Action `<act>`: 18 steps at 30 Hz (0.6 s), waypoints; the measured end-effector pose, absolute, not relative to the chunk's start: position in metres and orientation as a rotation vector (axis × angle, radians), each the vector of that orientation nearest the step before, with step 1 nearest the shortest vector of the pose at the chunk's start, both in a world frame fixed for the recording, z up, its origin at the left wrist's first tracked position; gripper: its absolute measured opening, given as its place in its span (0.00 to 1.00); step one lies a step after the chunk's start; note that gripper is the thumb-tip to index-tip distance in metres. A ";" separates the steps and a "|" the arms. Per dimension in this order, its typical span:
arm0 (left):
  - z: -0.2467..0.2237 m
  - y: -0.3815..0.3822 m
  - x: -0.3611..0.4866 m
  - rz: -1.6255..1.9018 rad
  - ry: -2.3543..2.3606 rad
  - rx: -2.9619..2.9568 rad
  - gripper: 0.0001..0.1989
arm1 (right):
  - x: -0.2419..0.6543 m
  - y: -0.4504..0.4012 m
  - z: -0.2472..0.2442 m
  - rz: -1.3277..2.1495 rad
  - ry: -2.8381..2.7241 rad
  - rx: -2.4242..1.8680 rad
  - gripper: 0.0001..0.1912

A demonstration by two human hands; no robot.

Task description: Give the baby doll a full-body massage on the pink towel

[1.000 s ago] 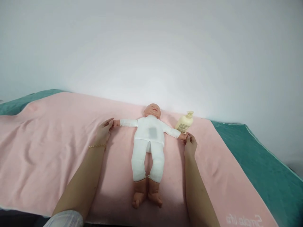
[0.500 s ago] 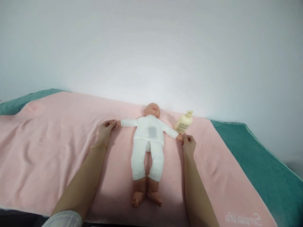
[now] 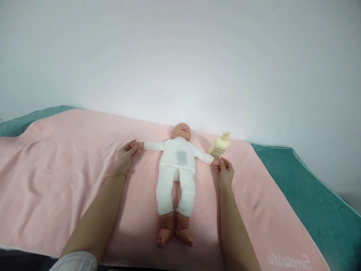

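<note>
A baby doll [image 3: 177,154] in a white top and trousers lies on its back on a pink blanket [image 3: 70,169], arms spread wide and bare feet towards me. My left hand [image 3: 126,154], with a bracelet at the wrist, is closed on the doll's hand at the left, thumb over it. On the other side, my right hand [image 3: 226,171] pinches the doll's other hand between thumb and fingers. A pale yellow pump bottle [image 3: 219,146] is just beyond my right hand, beside the doll's sleeve.
Green cloth [image 3: 307,184] shows beyond the blanket on the right, with another green part at the far left. A pale wall [image 3: 180,56] rises behind the doll's head. White lettering marks the blanket's near right corner.
Both my hands have risen slightly, with the doll's hands still in them. The doll's forearms have shifted a little with them; its body and the bottle have stayed put.
</note>
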State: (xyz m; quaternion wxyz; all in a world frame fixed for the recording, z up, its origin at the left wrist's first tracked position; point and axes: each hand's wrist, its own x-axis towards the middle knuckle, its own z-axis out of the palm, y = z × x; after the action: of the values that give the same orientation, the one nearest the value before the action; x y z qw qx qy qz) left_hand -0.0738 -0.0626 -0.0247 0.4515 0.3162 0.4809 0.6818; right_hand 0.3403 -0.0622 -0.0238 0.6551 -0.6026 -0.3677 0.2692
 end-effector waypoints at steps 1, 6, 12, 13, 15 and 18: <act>-0.024 -0.063 -0.073 1.686 1.194 0.783 0.24 | 0.340 -0.063 -0.023 0.618 -0.831 -1.365 0.23; -0.014 -0.068 -0.064 1.717 1.281 0.771 0.19 | 0.339 -0.064 -0.021 0.623 -0.818 -1.411 0.24; -0.009 -0.071 -0.058 1.714 1.333 0.755 0.17 | 0.339 -0.065 -0.023 0.580 -0.859 -1.475 0.22; -0.009 -0.071 -0.058 1.712 1.340 0.750 0.16 | 0.340 -0.065 -0.024 0.567 -0.870 -1.481 0.22; -0.010 -0.070 -0.059 1.726 1.346 0.738 0.14 | 0.341 -0.064 -0.025 0.547 -0.884 -1.482 0.22; -0.015 -0.067 -0.061 1.749 1.285 0.729 0.12 | 0.342 -0.063 -0.027 0.551 -0.873 -1.445 0.22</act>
State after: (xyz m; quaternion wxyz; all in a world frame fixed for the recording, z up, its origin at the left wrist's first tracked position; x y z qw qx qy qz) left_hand -0.0613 -0.0671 -0.0147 0.4131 0.2898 0.5112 0.6957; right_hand 0.3420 -0.0627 -0.0274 0.6311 -0.6310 -0.3816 0.2407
